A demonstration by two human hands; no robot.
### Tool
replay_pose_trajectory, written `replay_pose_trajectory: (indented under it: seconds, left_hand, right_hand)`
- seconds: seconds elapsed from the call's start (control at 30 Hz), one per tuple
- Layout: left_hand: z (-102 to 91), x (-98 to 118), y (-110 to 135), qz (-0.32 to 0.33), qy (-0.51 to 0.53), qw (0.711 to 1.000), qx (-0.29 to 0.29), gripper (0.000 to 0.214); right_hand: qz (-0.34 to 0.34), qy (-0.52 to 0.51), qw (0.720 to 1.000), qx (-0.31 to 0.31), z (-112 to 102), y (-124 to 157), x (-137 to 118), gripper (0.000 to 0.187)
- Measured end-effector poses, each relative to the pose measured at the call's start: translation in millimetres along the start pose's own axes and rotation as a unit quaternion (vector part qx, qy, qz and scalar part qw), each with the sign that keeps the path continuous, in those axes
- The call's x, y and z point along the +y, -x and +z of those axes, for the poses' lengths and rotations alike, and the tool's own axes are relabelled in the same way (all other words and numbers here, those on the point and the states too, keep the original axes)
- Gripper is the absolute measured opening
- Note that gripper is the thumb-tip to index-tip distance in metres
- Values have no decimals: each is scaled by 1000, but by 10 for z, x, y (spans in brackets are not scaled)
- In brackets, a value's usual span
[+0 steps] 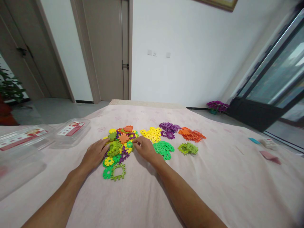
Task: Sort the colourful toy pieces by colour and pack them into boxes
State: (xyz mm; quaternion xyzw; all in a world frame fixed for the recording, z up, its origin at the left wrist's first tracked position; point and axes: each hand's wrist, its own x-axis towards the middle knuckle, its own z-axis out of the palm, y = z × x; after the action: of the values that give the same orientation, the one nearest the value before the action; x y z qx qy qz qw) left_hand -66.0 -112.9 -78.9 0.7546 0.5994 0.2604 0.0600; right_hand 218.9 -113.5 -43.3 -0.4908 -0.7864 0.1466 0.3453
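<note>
"Where are the hands?"
"The left hand [95,152] lies against the left side of a mixed pile [115,147] of notched plastic pieces. The right hand [145,148] is at its right edge, curled; I can't tell whether it grips a piece."
"And to the right?"
"A yellow heap [152,134], a purple heap [169,129], an orange heap [190,134], a green heap [164,148] and a lime heap [188,148]."
"And far left?"
"Clear boxes [77,137] with labels [71,127], on the pink cloth [225,177]."
</note>
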Motion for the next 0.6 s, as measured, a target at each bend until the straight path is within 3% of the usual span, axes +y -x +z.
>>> replay_pose_trajectory:
  seconds: [0.1,0.3,0.6]
  left_hand:
    - [4,0,-1,0,2,1000,1,54]
    - [10,-3,0,-3,0,1000,2,54]
    - [-22,51,2,-2,-4,1000,7,53]
  right_hand:
    - [-38,9,999,-29,88,107,-145,14]
    - [-59,59,995,-59,170,173,-245,40]
    - [-9,20,1000,-18,194,183,-255,22]
